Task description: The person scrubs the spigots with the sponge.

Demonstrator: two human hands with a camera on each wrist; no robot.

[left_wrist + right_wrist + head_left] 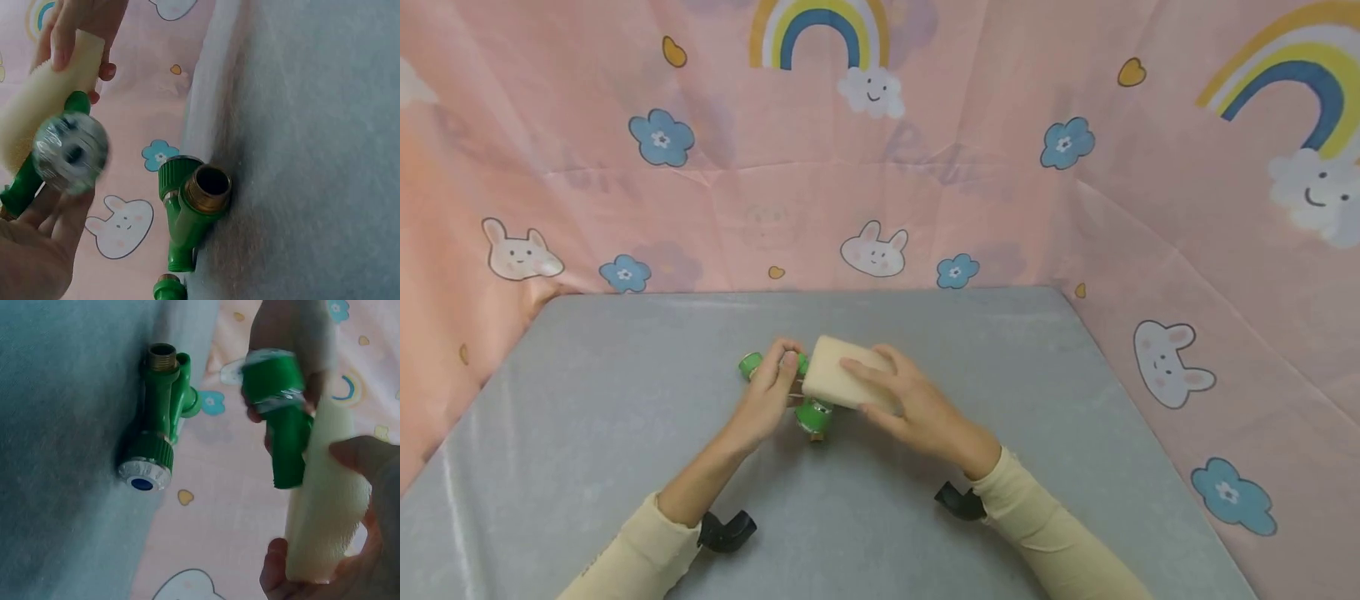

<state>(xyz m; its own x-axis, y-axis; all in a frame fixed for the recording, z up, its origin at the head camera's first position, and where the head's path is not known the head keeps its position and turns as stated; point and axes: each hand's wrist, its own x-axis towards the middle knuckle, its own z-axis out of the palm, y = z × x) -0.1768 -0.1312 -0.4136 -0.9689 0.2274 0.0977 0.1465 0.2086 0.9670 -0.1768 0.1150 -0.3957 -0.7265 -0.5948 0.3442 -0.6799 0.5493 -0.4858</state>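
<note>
My left hand (pixel 763 396) grips a green valve (pixel 25 181) with a round knob (pixel 72 153), mostly hidden by fingers and sponge in the head view. A cream, block-shaped sponge (pixel 846 371) is held in my right hand (pixel 917 408), thumb on one side and fingers on the other. The sponge overlaps the held valve in both wrist views, right up against its body. Below the hands, a second green valve (pixel 159 406) with a threaded brass end (pixel 212 184) lies on the table. Another green piece (pixel 750 365) sits just left of my left hand.
A grey cloth covers the table (pixel 587 450). Pink printed fabric (pixel 985 192) stands behind it and along the sides. Black wrist mounts (pixel 727 532) stick out from both cream sleeves (pixel 1052 533), low over the near part of the table.
</note>
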